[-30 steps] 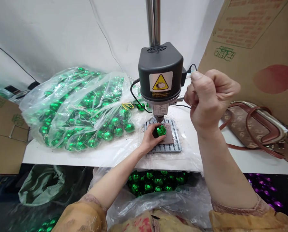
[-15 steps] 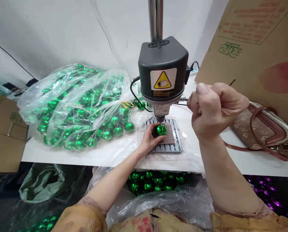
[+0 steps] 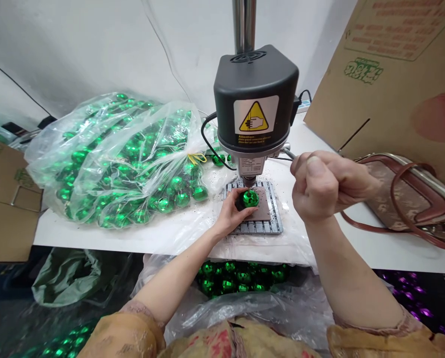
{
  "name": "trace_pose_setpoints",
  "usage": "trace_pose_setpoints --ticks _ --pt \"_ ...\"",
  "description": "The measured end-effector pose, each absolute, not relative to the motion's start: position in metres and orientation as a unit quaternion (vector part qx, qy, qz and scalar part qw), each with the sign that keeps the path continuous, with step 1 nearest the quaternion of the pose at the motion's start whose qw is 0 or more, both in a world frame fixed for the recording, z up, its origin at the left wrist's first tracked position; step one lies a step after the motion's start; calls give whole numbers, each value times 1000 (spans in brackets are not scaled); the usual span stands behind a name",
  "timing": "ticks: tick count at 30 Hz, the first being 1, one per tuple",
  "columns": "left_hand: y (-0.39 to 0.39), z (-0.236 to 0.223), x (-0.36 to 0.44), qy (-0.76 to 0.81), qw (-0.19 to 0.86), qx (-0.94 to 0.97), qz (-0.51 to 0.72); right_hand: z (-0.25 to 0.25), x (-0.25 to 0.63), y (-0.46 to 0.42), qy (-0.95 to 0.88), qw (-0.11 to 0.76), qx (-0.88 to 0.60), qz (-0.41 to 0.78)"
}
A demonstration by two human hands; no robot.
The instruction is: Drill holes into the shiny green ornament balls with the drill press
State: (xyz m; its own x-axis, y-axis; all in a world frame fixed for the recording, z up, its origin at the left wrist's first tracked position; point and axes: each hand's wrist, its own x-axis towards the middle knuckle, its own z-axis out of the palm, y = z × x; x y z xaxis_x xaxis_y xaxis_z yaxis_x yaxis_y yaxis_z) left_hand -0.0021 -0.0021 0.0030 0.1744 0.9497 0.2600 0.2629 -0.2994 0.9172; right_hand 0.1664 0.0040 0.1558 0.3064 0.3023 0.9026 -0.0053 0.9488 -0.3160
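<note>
A shiny green faceted ball (image 3: 251, 199) sits under the bit of a bench drill press (image 3: 256, 99). The bit meets the top of the ball. My left hand (image 3: 233, 211) grips the ball from its left side, thumb in front and fingers behind. Beneath the ball is a brown board (image 3: 265, 211) on the slotted metal base (image 3: 277, 226). My right hand (image 3: 323, 186) is closed in a fist around the drill's feed lever (image 3: 287, 151), whose far end is mostly hidden by the fingers.
A tied clear bag (image 3: 125, 164) of green balls lies on the white table (image 3: 106, 238). More green balls (image 3: 241, 278) lie in an opened bag below the table edge. A handbag (image 3: 412, 194) and a cardboard box (image 3: 387, 99) stand at the right. Dark shavings dot the base.
My right hand has come down with the lever, and the drill bit has lowered onto the ball. My left hand stays on the ball. The view has shifted slightly.
</note>
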Motion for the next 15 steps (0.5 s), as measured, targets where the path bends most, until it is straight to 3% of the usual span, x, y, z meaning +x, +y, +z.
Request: trace_pose_setpoints --ticks 4,15 --pt "-2 3 -2 453 381 668 451 148 164 7 -567 817 -95 39" --pt "-3 4 -1 458 381 665 450 137 169 9 -589 804 -80 25"
